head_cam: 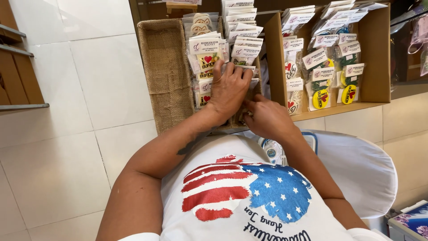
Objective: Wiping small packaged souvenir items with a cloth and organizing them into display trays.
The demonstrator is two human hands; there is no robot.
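Over a white tiled floor [67, 134], we press our left hand [227, 91], fingers spread flat, on light, slippery magnet packets [204, 56] in a burlap basket [167, 71]; our right hand [267, 118] pinches one packet's edge.

In front of you, clear packets with white header cards [203, 46] stand in rows in the burlap-lined tray [164, 62]; yellow and red-heart pieces show through. To the right, similar white-carded packets [319, 58] fill the cardboard box [376, 53], with round yellow badges [320, 99] at the front row.
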